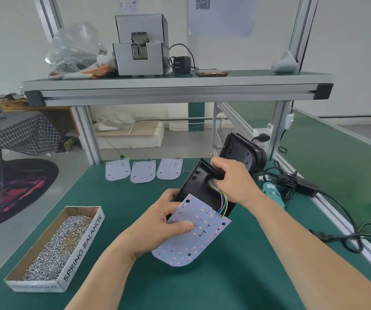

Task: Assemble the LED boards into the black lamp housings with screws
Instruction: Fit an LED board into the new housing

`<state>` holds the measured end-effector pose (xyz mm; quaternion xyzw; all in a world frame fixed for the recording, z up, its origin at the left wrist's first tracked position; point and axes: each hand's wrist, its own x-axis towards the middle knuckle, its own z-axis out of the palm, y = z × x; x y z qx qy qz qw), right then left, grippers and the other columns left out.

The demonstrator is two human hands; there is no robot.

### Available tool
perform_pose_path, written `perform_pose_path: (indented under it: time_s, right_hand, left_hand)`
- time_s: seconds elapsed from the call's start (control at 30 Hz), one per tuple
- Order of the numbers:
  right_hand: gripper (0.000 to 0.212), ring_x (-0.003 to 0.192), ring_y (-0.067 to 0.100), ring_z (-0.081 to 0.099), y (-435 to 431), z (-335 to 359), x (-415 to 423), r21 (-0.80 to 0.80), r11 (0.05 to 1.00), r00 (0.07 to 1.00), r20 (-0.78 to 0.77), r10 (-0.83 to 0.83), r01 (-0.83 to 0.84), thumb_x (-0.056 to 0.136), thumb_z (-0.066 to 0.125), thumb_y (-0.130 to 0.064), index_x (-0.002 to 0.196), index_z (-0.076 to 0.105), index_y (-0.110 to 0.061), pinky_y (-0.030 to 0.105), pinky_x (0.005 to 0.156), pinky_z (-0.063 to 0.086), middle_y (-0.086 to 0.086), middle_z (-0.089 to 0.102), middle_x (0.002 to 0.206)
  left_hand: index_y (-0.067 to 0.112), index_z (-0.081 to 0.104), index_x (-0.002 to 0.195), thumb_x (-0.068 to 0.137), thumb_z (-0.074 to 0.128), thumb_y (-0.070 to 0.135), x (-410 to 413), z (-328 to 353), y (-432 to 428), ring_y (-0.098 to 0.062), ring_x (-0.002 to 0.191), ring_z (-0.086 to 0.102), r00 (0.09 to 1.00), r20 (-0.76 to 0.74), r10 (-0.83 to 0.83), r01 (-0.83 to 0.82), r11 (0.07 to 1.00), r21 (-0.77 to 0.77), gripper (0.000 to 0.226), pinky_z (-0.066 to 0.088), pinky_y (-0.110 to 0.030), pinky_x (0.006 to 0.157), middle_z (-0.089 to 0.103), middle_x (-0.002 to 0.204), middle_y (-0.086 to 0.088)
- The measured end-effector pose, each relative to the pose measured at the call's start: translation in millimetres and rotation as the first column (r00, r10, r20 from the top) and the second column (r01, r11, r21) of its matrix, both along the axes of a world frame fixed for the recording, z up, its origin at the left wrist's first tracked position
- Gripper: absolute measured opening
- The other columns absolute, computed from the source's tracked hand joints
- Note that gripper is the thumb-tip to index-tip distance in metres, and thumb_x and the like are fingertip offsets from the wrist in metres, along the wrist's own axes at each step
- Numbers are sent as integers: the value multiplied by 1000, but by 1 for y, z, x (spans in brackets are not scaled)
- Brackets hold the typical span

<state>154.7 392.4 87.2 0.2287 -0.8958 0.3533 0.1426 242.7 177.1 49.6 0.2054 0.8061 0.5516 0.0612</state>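
Observation:
My left hand point(168, 222) grips a white LED board point(199, 233) with red and orange LEDs, thumb on its face, held above the green mat. Coloured wires point(222, 202) run from the board's top edge into a black lamp housing point(196, 182) tilted just behind it. My right hand point(231, 180) curls around the housing's upper right side, where the wires enter. Three more LED boards point(143, 172) lie flat in a row at the far edge of the mat. Another black housing point(241, 153) stands behind my right hand.
A cardboard box of screws point(55, 249) sits at the front left. A teal electric screwdriver point(273, 193) and black cables point(291, 180) lie to the right. An aluminium shelf point(175, 86) carrying a screw feeder point(139, 45) spans overhead.

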Motion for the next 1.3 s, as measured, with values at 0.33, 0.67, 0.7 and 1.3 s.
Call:
perform_pose_path:
  time_s: [0.33, 0.67, 0.7, 1.3]
  right_hand:
    - [34, 125, 24, 59, 20, 4, 3, -155, 921, 811, 437, 389, -358, 101, 58, -4, 135, 55, -8, 43, 112, 43, 10, 59, 135]
    - [52, 91, 19, 69, 8, -11, 8, -704, 705, 662, 489, 569, -86, 94, 48, -62, 101, 77, -18, 28, 87, 55, 7, 74, 104]
    - [57, 89, 19, 69, 6, -11, 8, -689, 722, 671, 507, 541, -62, 92, 47, -66, 96, 78, -19, 29, 87, 54, 8, 74, 102]
    - [59, 52, 12, 41, -10, -9, 6, -276, 959, 770, 624, 130, 62, 91, 52, -69, 57, 42, -22, 35, 65, 37, -5, 45, 57]
  left_hand:
    - [24, 78, 109, 82, 73, 32, -6, 10, 1, -13, 112, 64, 998, 55, -38, 38, 999, 18, 28, 56, -29, 90, 53, 120, 17]
    - [8, 74, 117, 78, 80, 29, -1, 4, -8, -35, 116, 65, 975, 224, -15, -58, 947, 317, 44, 54, -39, 92, 60, 134, -19]
    - [7, 73, 118, 79, 80, 29, -1, 4, -8, -35, 114, 66, 972, 234, -21, -61, 939, 337, 45, 55, -39, 91, 61, 134, -20]
    - [6, 72, 118, 82, 79, 24, 10, -4, -4, -32, 102, 72, 950, 300, -83, -67, 887, 458, 41, 57, -37, 83, 72, 119, -18]
